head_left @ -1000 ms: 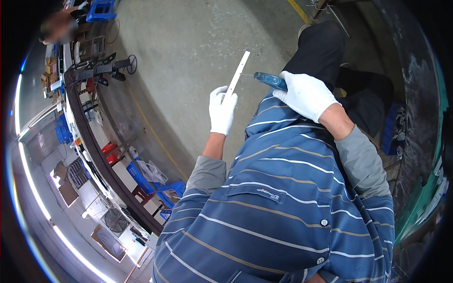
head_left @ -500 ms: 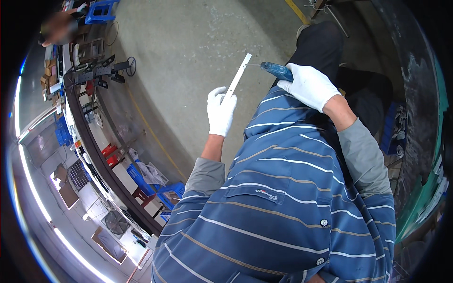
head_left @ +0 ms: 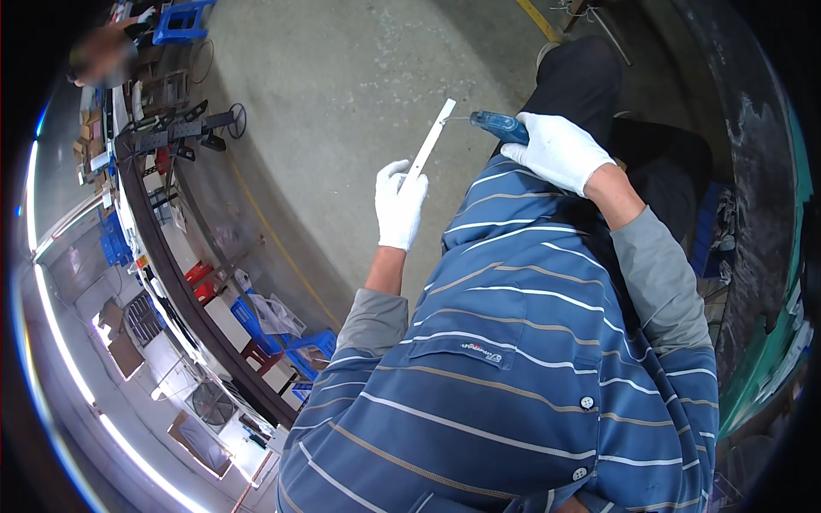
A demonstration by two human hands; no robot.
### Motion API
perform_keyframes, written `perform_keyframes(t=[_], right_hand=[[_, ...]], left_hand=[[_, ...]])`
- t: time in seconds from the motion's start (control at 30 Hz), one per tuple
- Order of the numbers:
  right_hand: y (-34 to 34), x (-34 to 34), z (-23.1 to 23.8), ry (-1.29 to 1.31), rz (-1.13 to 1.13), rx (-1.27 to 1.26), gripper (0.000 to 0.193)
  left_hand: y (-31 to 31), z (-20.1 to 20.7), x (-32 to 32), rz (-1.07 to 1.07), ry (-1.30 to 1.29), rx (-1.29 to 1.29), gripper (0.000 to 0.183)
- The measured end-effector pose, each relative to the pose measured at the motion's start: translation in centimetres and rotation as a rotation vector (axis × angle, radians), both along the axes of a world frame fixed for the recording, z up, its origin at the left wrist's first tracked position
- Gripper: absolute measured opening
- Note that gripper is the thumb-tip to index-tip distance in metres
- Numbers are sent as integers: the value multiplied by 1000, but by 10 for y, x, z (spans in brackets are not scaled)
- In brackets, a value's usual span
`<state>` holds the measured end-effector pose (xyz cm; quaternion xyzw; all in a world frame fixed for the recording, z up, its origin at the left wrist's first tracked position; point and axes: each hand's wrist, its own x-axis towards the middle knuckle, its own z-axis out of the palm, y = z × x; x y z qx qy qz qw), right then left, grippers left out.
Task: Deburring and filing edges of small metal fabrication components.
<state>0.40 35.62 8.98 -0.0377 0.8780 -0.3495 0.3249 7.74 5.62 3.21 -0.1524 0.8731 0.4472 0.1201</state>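
Head view: left hand [head_left: 399, 201] pinches near end of pale strip [head_left: 430, 141], held above floor [head_left: 325, 128]; right hand [head_left: 564, 154] wraps round blue tool [head_left: 500, 127]. Strip's long axis points forward, slightly right; tool's thin shaft [head_left: 460, 118] lies crosswise from right, meeting strip's far end (actual contact, cannot tell). Left hand nearer strip.

A workshop, by its concrete floor [head_left: 316, 128], yellow marking line [head_left: 539, 21], long bench [head_left: 181, 292] and strip lights [head_left: 66, 344].
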Motion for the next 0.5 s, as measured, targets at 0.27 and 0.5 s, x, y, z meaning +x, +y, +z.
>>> perform_keyframes(t=[0.27, 0.5], right_hand=[[1, 0, -1, -2, 8, -11, 43], [-2, -2, 1, -13, -15, -1, 38]], left_hand=[[-4, -6, 0, -7, 14, 9, 41], [-12, -18, 2, -7, 67, 36, 33]])
